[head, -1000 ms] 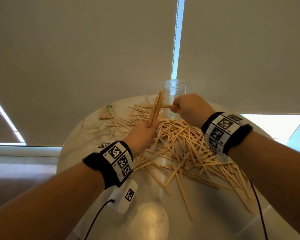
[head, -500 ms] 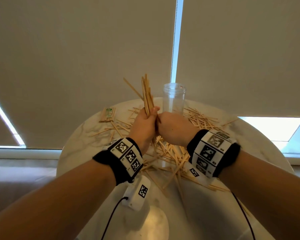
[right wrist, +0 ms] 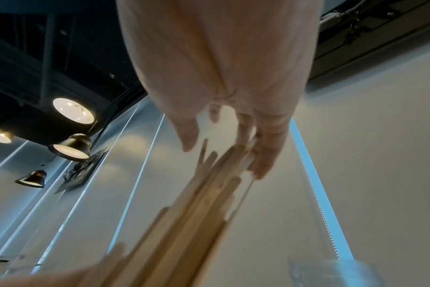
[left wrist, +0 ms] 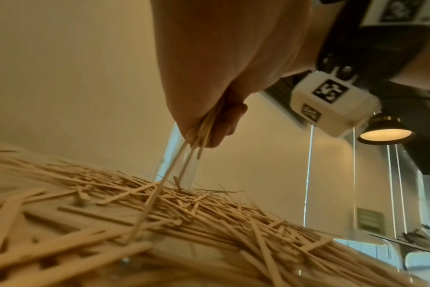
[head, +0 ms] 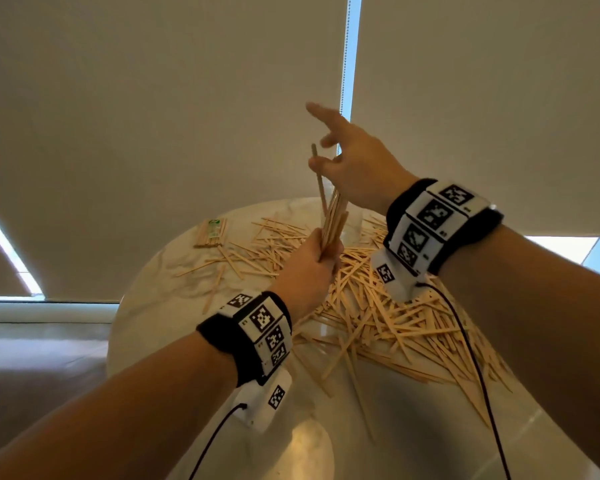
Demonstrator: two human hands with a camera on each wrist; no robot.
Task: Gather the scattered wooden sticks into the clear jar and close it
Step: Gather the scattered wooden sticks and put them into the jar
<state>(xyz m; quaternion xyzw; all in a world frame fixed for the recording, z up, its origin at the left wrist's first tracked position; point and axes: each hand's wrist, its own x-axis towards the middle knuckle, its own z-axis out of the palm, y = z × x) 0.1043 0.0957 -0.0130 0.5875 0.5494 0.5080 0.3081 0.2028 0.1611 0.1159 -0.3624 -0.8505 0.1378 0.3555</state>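
Currently visible: two hands, one clear plastic jar, one held bundle of sticks, one wrapped packet of sticks, one loose heap too dense to count.

Left hand [head: 309, 268]: raised above the middle of the round pale marble table [head: 160, 282], fingers curled tight round the lower part of a bundle of flat light wooden sticks [head: 333, 223]. Count of the bundle not readable. Long axis near upright, tilted slightly right, upper ends toward the blinds. In the left wrist view, lower ends protruding below the fist [left wrist: 209, 108], one reaching down to the heap.

Right hand [head: 354, 161]: raised higher, above the bundle's upper ends, fingers spread and largely straight. Thumb and one finger seemingly at a single stick [head: 317, 174] standing taller than the rest; actual grip on it not determinable. In the right wrist view, fingertips [right wrist: 265, 155] against the bundle's top ends, blurred.

Scattered wooden sticks [head: 395, 317]: criss-crossed heap over the middle and right of the table, thinning toward the near right edge; several single sticks toward the left edge.

Clear cylindrical jar [left wrist: 182, 165]: upright at the far side of the heap, behind the left fist, mostly hidden in the head view.

Wrapped packet of wooden sticks [head: 211, 233]: flat near the far left edge.
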